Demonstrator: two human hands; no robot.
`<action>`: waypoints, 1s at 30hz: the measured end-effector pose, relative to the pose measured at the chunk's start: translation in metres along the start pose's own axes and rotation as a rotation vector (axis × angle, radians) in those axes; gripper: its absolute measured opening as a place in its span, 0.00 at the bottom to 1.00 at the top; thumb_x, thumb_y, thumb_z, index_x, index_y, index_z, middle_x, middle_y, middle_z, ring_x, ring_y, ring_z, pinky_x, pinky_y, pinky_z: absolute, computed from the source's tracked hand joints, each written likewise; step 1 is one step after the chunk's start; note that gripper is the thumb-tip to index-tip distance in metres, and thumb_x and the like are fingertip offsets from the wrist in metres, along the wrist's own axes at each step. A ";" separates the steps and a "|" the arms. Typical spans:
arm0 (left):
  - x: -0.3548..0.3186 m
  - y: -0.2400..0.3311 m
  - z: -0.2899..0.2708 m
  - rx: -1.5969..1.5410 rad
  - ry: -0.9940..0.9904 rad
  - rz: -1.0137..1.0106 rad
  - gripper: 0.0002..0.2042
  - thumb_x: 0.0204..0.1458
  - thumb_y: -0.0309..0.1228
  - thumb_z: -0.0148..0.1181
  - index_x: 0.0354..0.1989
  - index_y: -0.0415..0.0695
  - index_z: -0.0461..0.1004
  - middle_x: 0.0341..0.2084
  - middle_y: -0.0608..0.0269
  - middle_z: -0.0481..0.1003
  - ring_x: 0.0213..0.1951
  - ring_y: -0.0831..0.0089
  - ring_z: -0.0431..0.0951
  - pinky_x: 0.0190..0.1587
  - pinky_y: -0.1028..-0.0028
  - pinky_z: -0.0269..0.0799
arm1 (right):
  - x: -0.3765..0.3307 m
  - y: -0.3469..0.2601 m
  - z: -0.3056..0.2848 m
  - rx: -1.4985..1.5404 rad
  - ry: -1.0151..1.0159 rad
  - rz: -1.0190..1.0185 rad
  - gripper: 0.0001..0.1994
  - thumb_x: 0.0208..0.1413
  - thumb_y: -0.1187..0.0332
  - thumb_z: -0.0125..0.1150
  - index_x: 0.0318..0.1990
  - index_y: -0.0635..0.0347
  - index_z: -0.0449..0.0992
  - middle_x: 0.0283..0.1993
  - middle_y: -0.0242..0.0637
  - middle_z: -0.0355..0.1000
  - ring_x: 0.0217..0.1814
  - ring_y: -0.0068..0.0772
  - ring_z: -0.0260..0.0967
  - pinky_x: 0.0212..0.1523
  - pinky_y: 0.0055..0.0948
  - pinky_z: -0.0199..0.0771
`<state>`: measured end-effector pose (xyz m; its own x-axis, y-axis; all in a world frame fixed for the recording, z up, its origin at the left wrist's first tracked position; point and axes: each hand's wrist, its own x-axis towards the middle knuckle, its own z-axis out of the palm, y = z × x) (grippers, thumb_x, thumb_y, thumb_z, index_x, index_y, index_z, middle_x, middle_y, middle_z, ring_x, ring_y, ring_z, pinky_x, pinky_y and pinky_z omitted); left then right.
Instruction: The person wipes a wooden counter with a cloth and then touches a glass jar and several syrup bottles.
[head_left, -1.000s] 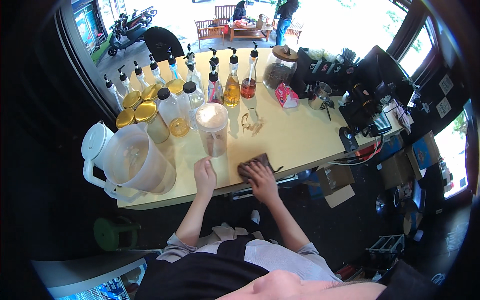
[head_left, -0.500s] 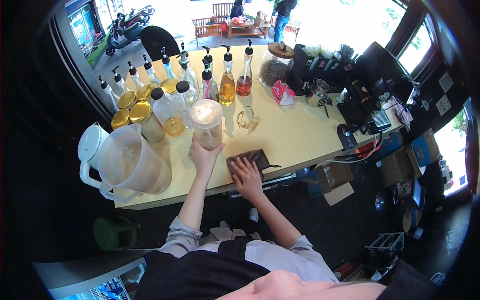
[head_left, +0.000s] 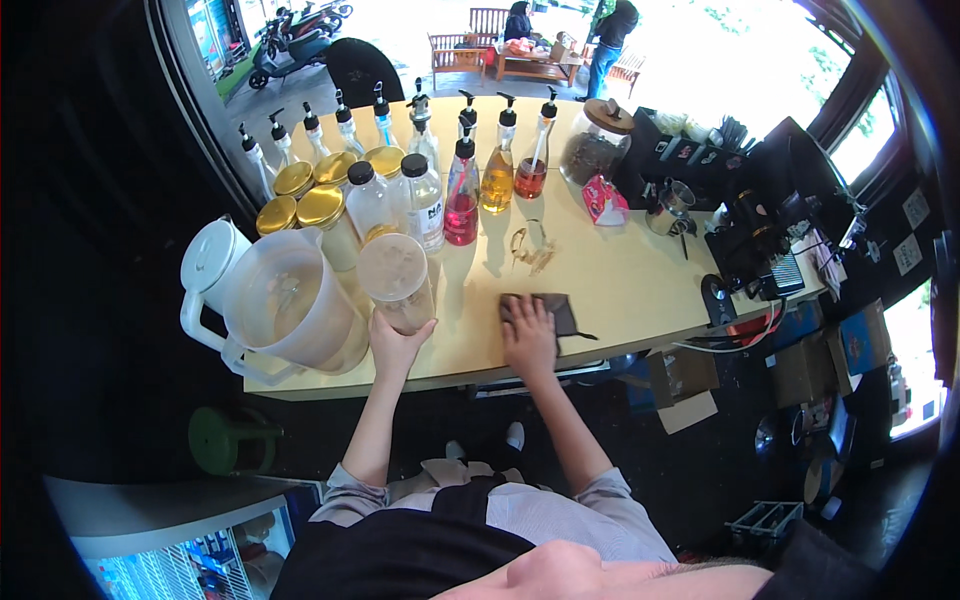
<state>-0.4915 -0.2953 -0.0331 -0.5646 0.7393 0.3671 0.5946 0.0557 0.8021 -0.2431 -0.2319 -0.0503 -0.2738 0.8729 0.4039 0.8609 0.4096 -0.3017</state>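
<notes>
My left hand (head_left: 398,345) wraps around the base of a clear plastic cup (head_left: 396,280) filled with a pale milky drink, standing on the light wooden counter (head_left: 620,290). My right hand (head_left: 528,335) lies flat on a dark cloth (head_left: 556,310) spread on the counter just right of the cup. A large clear pitcher (head_left: 285,310) with a white lid and handle stands directly left of the cup.
Behind the cup stand several gold-lidded jars (head_left: 320,205) and pump bottles of coloured syrup (head_left: 498,180). A lidded glass jar (head_left: 592,150), a pink packet (head_left: 605,200) and dark machines (head_left: 770,230) fill the counter's right end. A green stool (head_left: 225,440) sits on the floor.
My left hand moved from the counter edge up onto the cup and now grips it. My right hand with the cloth stays in about the same spot on the counter.
</notes>
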 end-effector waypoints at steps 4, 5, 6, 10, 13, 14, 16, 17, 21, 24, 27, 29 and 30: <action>0.001 -0.005 0.001 0.035 0.011 -0.014 0.41 0.32 0.45 0.81 0.50 0.32 0.65 0.45 0.40 0.72 0.50 0.43 0.72 0.52 0.53 0.69 | -0.004 -0.071 0.022 0.139 -0.113 -0.251 0.29 0.61 0.57 0.54 0.69 0.51 0.63 0.73 0.44 0.57 0.74 0.54 0.53 0.73 0.54 0.48; 0.001 -0.006 0.004 0.018 0.013 -0.021 0.42 0.32 0.45 0.81 0.52 0.31 0.64 0.46 0.39 0.71 0.51 0.43 0.72 0.53 0.53 0.69 | -0.011 -0.083 0.022 0.164 -0.128 -0.292 0.29 0.60 0.57 0.55 0.69 0.50 0.63 0.73 0.42 0.58 0.75 0.51 0.53 0.73 0.52 0.49; 0.000 -0.010 0.003 0.005 0.018 -0.031 0.43 0.33 0.45 0.81 0.53 0.31 0.64 0.47 0.38 0.71 0.52 0.43 0.71 0.54 0.53 0.68 | -0.018 -0.087 0.019 0.173 -0.131 -0.299 0.29 0.60 0.57 0.55 0.69 0.50 0.63 0.73 0.42 0.58 0.75 0.51 0.53 0.73 0.52 0.49; -0.002 -0.015 0.001 0.012 0.032 -0.049 0.44 0.34 0.44 0.81 0.55 0.31 0.62 0.48 0.38 0.70 0.52 0.42 0.71 0.55 0.53 0.67 | -0.027 -0.066 -0.008 0.248 -0.216 -0.379 0.28 0.60 0.55 0.57 0.69 0.42 0.65 0.73 0.38 0.58 0.75 0.43 0.53 0.74 0.51 0.48; -0.002 -0.008 -0.003 -0.035 0.002 -0.053 0.46 0.34 0.44 0.81 0.57 0.31 0.61 0.49 0.38 0.69 0.54 0.43 0.70 0.56 0.53 0.66 | -0.021 -0.035 -0.014 0.093 -0.197 -0.275 0.29 0.60 0.54 0.57 0.69 0.40 0.64 0.74 0.39 0.57 0.76 0.42 0.52 0.73 0.53 0.47; -0.002 -0.007 -0.005 -0.023 0.002 -0.048 0.46 0.34 0.44 0.81 0.57 0.31 0.61 0.50 0.38 0.69 0.54 0.43 0.69 0.57 0.53 0.66 | -0.013 -0.028 -0.011 0.067 -0.184 -0.210 0.29 0.60 0.54 0.56 0.70 0.40 0.64 0.74 0.40 0.56 0.76 0.43 0.52 0.73 0.54 0.47; -0.001 -0.003 -0.005 -0.014 0.006 -0.047 0.45 0.34 0.44 0.81 0.57 0.32 0.61 0.50 0.39 0.69 0.55 0.43 0.69 0.58 0.52 0.66 | 0.004 -0.025 0.000 0.038 -0.172 -0.150 0.29 0.60 0.53 0.56 0.70 0.39 0.64 0.75 0.40 0.56 0.77 0.44 0.51 0.73 0.56 0.46; 0.000 -0.001 -0.005 -0.021 -0.010 -0.047 0.45 0.34 0.44 0.81 0.57 0.32 0.61 0.51 0.39 0.69 0.55 0.44 0.68 0.58 0.52 0.65 | 0.012 -0.028 0.008 0.009 -0.145 -0.131 0.28 0.61 0.53 0.56 0.69 0.39 0.65 0.75 0.40 0.56 0.77 0.45 0.51 0.73 0.56 0.46; 0.001 -0.003 -0.008 -0.020 -0.009 -0.007 0.45 0.33 0.43 0.81 0.56 0.33 0.61 0.51 0.40 0.69 0.56 0.44 0.68 0.58 0.51 0.65 | 0.040 -0.058 0.029 0.051 -0.136 -0.262 0.28 0.61 0.54 0.55 0.69 0.38 0.64 0.74 0.40 0.57 0.76 0.47 0.51 0.73 0.56 0.46; 0.001 -0.004 -0.007 -0.005 -0.009 -0.004 0.44 0.34 0.43 0.80 0.56 0.33 0.61 0.50 0.40 0.69 0.55 0.44 0.69 0.58 0.52 0.66 | 0.066 -0.075 0.047 0.115 -0.182 -0.362 0.28 0.62 0.54 0.54 0.70 0.38 0.63 0.73 0.38 0.58 0.76 0.46 0.52 0.73 0.55 0.47; 0.001 -0.005 -0.002 -0.023 -0.013 -0.033 0.45 0.34 0.44 0.81 0.56 0.32 0.61 0.50 0.39 0.69 0.54 0.44 0.69 0.57 0.53 0.66 | 0.093 -0.083 0.064 0.077 -0.132 -0.318 0.27 0.63 0.54 0.53 0.69 0.37 0.64 0.73 0.37 0.58 0.75 0.46 0.54 0.73 0.53 0.48; 0.002 -0.004 0.002 -0.012 -0.018 -0.027 0.45 0.34 0.44 0.81 0.56 0.32 0.61 0.50 0.39 0.69 0.54 0.43 0.70 0.57 0.53 0.66 | 0.091 -0.082 0.066 0.085 -0.119 -0.305 0.27 0.63 0.54 0.53 0.69 0.38 0.64 0.73 0.37 0.59 0.75 0.46 0.54 0.73 0.53 0.48; 0.002 -0.005 0.001 0.003 -0.013 -0.031 0.45 0.34 0.44 0.81 0.57 0.32 0.61 0.50 0.39 0.69 0.54 0.43 0.70 0.57 0.53 0.67 | 0.090 -0.083 0.066 0.097 -0.114 -0.306 0.26 0.63 0.55 0.53 0.69 0.38 0.64 0.73 0.37 0.59 0.75 0.46 0.54 0.73 0.53 0.48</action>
<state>-0.4952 -0.2934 -0.0370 -0.5755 0.7456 0.3360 0.5786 0.0809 0.8116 -0.3675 -0.1703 -0.0461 -0.5640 0.7276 0.3905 0.6883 0.6755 -0.2645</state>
